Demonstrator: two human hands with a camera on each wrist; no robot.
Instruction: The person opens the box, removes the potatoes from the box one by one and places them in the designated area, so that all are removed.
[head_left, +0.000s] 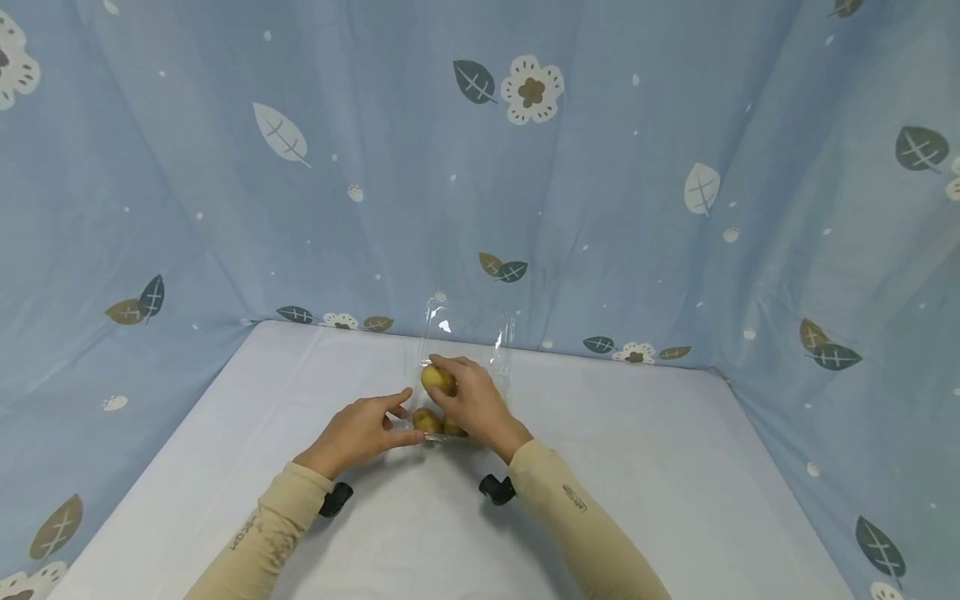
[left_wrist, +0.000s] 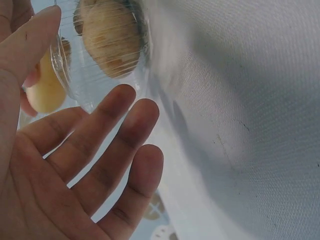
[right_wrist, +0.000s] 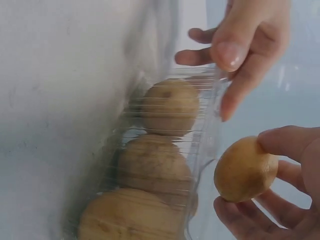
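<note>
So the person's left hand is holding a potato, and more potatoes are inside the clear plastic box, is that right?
Not quite: the head view shows the right hand holding the potato. The rest stands: more potatoes are inside the clear plastic box.

Right hand (head_left: 478, 404): right thumb (right_wrist: 287, 141) and right fingers (right_wrist: 282, 207) oppose each other in a pinch grip. Left hand (head_left: 358, 429): positioned left of the grip; left fingers (left_wrist: 112, 150) spread, left thumb (left_wrist: 30, 45) extended. Left forearm (head_left: 262, 533) and right forearm (head_left: 581, 517) converge toward the grip.
</note>
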